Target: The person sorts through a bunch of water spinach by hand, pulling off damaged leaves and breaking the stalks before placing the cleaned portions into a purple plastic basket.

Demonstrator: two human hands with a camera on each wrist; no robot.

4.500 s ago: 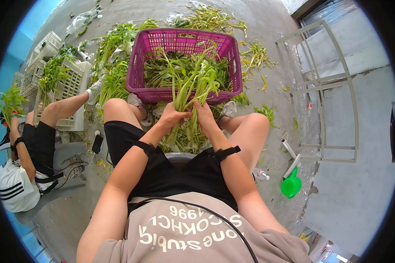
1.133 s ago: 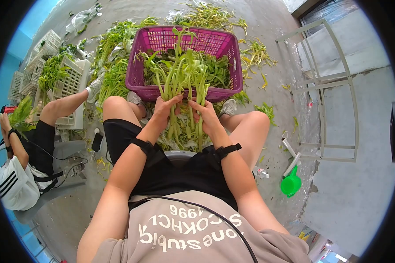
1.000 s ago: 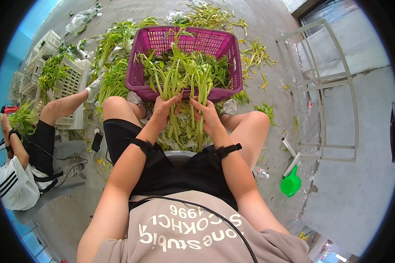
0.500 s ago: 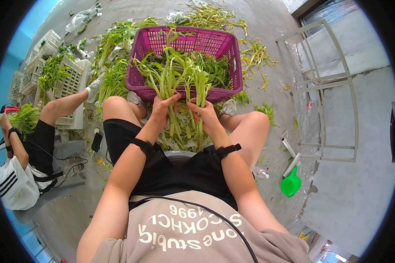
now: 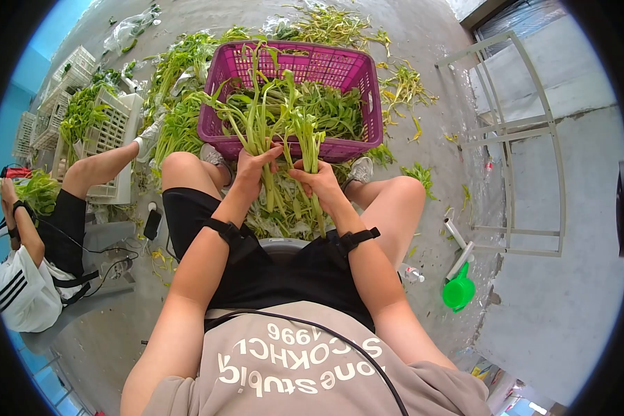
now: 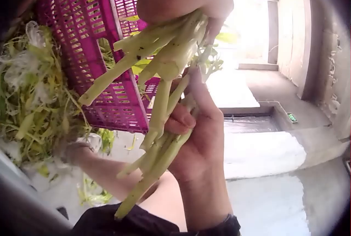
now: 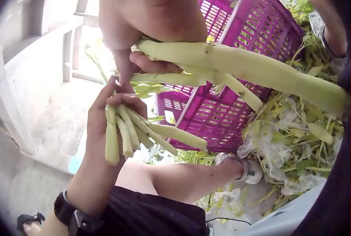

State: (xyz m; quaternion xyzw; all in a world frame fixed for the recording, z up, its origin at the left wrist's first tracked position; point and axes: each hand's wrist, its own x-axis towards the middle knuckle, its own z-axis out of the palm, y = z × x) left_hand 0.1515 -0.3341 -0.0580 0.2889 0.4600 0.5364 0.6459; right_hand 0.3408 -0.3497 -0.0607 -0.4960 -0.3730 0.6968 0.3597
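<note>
In the head view my left hand [image 5: 254, 170] grips a bunch of leafy green stalks [image 5: 258, 128], fingers curled round the stems. My right hand [image 5: 317, 182] holds a second, smaller bunch of stalks [image 5: 306, 135] right beside it. The leafy tops overlap the near rim of a purple plastic basket [image 5: 291, 149], with more greens [image 5: 336, 111] inside. Thick pale cut stem ends [image 6: 170, 63] stick out below my left hand in the left wrist view. In the right wrist view, one long thick stem [image 7: 247, 66] extends from my right hand. The palms are partly hidden.
Loose greens [image 5: 291, 215] and plastic film lie between my legs. Piles of greens [image 5: 180, 125] and yellowed stalks [image 5: 333, 28] lie around the basket. At left, another person [image 5: 31, 277] sits near white crates [image 5: 114, 135]. A metal frame [image 5: 555, 173] and green scoop [image 5: 459, 290] are at right.
The hands were close together on crossing stalks; they now hold two separate bunches. Over the last second both hands shifted slightly left. The other person's greens moved lower.
</note>
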